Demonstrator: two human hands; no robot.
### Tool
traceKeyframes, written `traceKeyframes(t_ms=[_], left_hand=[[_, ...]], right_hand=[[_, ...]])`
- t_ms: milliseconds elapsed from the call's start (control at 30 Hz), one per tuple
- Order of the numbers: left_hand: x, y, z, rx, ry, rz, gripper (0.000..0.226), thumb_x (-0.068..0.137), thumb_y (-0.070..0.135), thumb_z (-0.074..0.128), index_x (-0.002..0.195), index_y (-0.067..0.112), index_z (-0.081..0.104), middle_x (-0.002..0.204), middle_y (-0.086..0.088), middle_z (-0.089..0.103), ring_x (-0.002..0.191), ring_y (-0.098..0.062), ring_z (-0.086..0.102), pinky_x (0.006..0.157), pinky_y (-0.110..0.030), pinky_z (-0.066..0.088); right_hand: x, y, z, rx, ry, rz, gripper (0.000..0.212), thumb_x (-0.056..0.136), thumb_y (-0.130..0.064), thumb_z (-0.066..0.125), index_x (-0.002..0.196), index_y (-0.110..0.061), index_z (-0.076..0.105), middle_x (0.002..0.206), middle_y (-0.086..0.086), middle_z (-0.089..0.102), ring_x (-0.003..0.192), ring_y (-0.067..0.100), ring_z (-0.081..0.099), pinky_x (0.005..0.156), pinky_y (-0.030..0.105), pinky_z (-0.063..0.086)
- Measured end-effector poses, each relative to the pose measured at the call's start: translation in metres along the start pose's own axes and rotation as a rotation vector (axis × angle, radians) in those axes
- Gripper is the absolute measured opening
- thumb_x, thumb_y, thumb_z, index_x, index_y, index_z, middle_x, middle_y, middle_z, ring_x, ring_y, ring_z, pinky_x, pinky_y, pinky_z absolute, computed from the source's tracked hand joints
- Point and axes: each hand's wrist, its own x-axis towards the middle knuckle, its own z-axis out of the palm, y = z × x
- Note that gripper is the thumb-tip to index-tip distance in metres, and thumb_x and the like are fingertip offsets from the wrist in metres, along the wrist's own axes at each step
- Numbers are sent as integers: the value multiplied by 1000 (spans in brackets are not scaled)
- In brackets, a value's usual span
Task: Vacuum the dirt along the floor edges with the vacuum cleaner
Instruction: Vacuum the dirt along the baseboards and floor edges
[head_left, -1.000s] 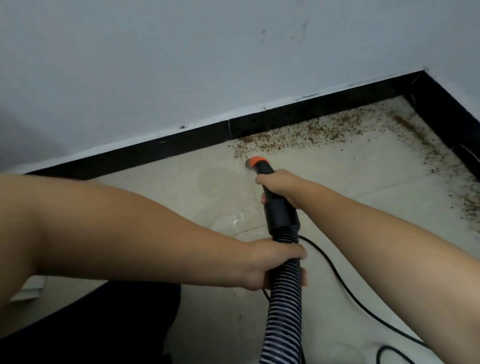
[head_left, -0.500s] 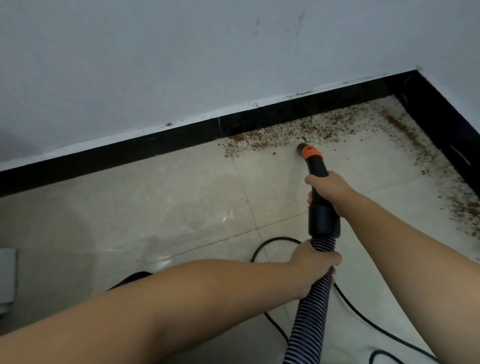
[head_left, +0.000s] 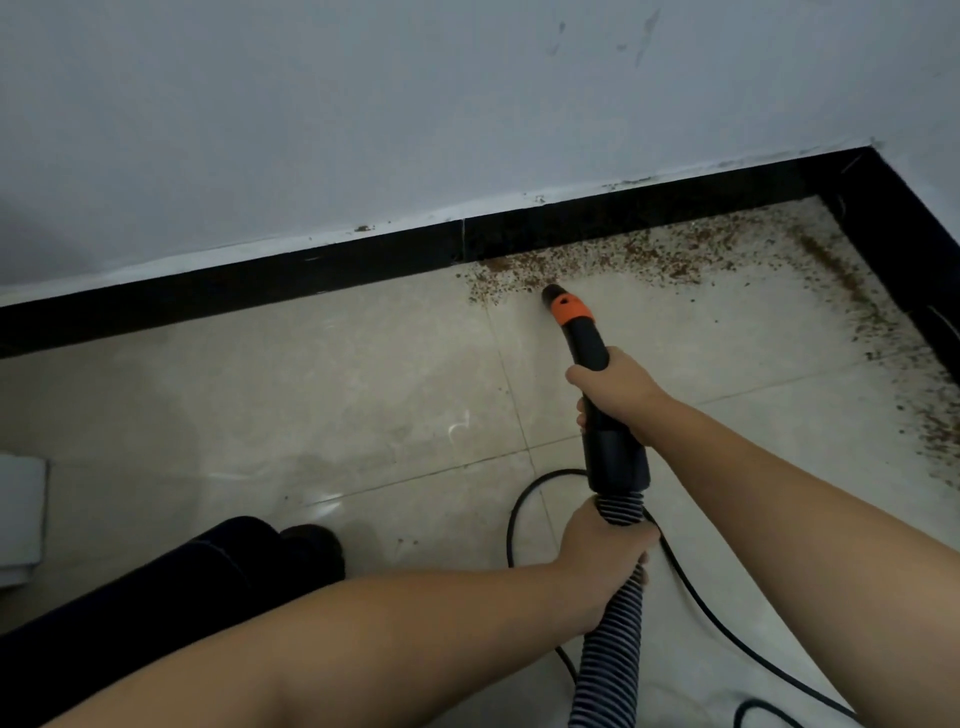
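Observation:
A black vacuum nozzle (head_left: 584, 338) with an orange collar points at the floor, its tip at the near edge of a band of brown dirt (head_left: 597, 262) lying along the black skirting (head_left: 623, 218). My right hand (head_left: 615, 387) grips the black tube just behind the collar. My left hand (head_left: 605, 558) grips the ribbed grey hose (head_left: 608, 670) where it joins the tube. More dirt (head_left: 914, 374) runs down the right-hand wall edge from the corner.
A black power cord (head_left: 524, 499) loops on the pale tiles under the hose and trails off to the lower right. My dark-clad leg and foot (head_left: 249, 556) stand at the lower left. A pale grey object (head_left: 21, 514) sits at the left edge.
The nozzle swept right along the dirt band, then came back left a little toward the dirt's left end. Both hands kept their grip. My leg came into view.

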Motion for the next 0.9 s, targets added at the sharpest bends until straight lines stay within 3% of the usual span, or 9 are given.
traceKeyframes(t_ms=[367,900], left_hand=[[-23,9,-28,-152,109,-8,12,83,1,57,88,9,49,62,-8,51,45,-18,48,48,-26,43],[4,47,18,20,-59,-104,15,85,2,59,79,10,49,64,-7,51,49,-18,47,49,-28,43]], right_hand=[[-10,-32,55,-98,-238,-74,25,90,-15,55,112,-8,45,67,10,57,46,19,57,46,27,49],[22,-14,-46,123,96,80,35,92,-15,58,122,-4,45,69,12,56,51,24,56,52,34,50]])
